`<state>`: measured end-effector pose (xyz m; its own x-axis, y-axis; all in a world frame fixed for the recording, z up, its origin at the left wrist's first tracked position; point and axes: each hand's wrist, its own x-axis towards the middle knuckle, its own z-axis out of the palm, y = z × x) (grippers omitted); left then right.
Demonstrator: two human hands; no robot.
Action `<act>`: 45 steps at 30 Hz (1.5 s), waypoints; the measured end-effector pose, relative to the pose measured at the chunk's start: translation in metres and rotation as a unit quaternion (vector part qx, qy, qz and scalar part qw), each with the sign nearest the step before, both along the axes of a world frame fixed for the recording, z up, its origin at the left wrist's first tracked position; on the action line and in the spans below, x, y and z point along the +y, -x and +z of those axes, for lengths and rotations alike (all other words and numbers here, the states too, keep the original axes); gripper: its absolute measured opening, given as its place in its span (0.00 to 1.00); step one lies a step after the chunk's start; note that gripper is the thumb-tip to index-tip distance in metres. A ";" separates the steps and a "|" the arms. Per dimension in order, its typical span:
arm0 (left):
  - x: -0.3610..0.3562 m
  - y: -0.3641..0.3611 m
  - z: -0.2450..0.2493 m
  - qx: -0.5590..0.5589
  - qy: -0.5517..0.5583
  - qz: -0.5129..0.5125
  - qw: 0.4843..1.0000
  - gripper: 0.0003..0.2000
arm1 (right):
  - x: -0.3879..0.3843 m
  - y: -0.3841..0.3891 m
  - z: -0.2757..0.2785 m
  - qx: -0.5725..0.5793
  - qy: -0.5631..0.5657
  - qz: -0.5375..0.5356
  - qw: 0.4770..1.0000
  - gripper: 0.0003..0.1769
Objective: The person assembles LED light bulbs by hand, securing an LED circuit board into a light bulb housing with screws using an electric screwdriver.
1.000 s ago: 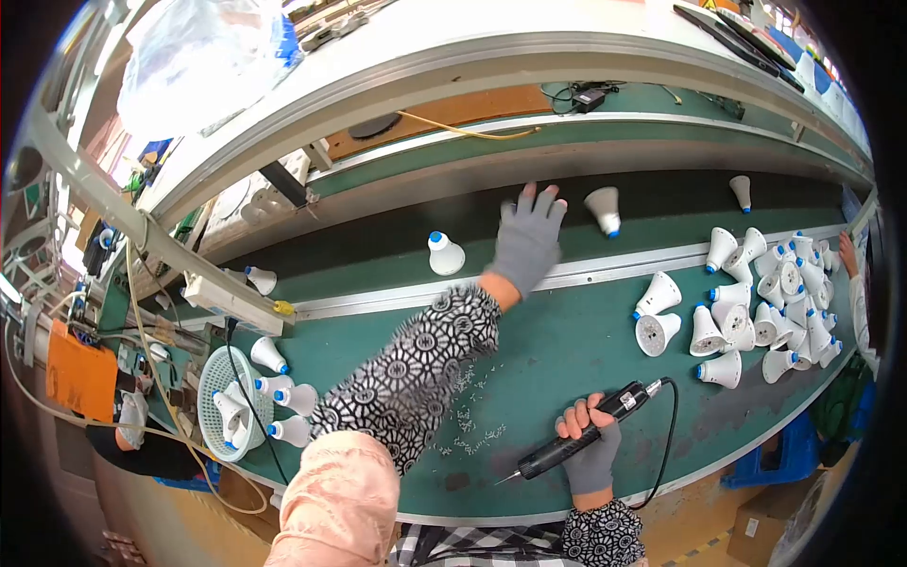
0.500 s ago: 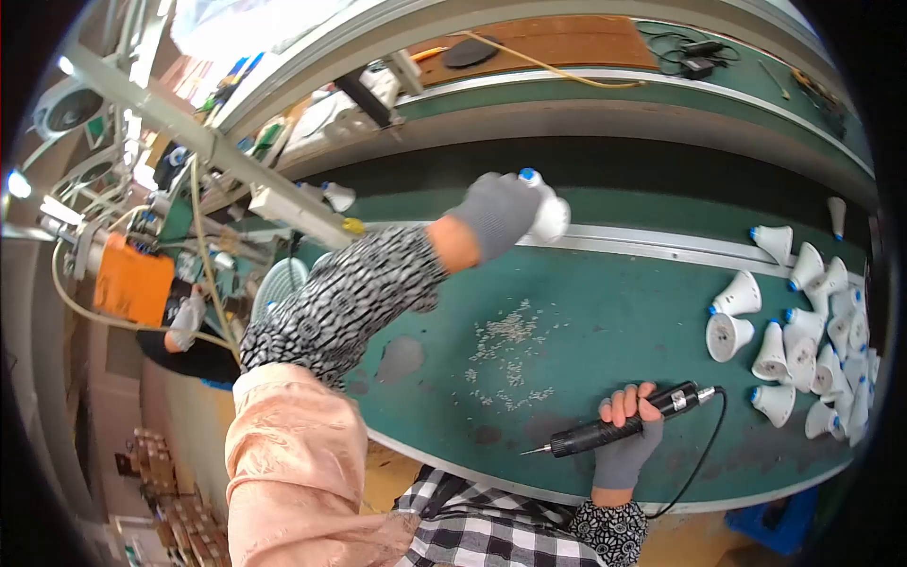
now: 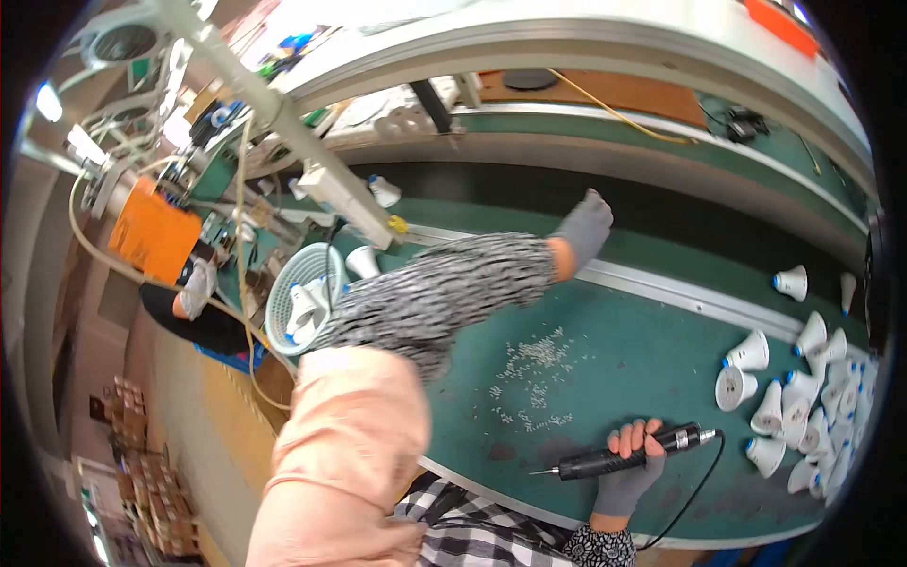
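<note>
My left hand [image 3: 588,229], in a grey fingerless glove, reaches over the far rail at the dark back channel. Its fingers point away from me and are mostly hidden; no white piece shows in it. My right hand [image 3: 631,472], gloved the same way, is closed around a black electric screwdriver [image 3: 605,462]. The tool lies nearly level above the green bench, its thin bit pointing left and its cable leaving at the right. Small pale screw-like pieces [image 3: 539,354] lie scattered between the hands. Several white cone-shaped housings [image 3: 749,351] with blue tips are grouped on the right.
A pale green basket [image 3: 280,312] holding white cones stands at the left, with another white cone [image 3: 361,263] beside it. A metal rail [image 3: 699,307] runs along the bench's back, under an overhead shelf [image 3: 605,47]. At the left, another person's gloved hand [image 3: 197,288] shows.
My left hand has moved right and slightly lower; the white cone it held is no longer visible. My right hand still grips the screwdriver. The view has shifted, revealing more of the basket.
</note>
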<state>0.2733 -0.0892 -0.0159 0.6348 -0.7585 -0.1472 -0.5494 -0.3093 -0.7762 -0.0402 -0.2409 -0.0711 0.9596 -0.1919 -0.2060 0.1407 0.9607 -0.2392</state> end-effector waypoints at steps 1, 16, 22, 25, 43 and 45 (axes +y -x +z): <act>-0.010 -0.037 -0.040 0.006 -0.023 0.041 0.999 0.12 | -0.001 -0.002 -0.002 -0.019 0.008 0.005 1.000 0.11; 0.105 0.267 0.014 0.460 0.678 0.122 0.560 0.30 | 0.052 0.003 0.085 0.015 0.277 0.135 0.951 0.32; 0.106 0.320 0.009 0.564 0.725 0.109 0.379 0.34 | 0.087 0.033 0.085 0.044 0.366 0.172 0.913 0.25; 0.116 0.331 0.019 0.603 0.744 0.085 0.277 0.33 | 0.097 0.045 0.081 0.042 0.381 0.152 0.911 0.24; 0.102 0.353 0.019 0.508 0.812 0.279 0.072 0.18 | 0.112 0.057 0.070 0.059 0.420 0.178 0.888 0.24; 0.098 0.352 0.012 0.505 0.812 0.281 0.081 0.17 | 0.113 0.059 0.068 0.070 0.413 0.179 0.890 0.24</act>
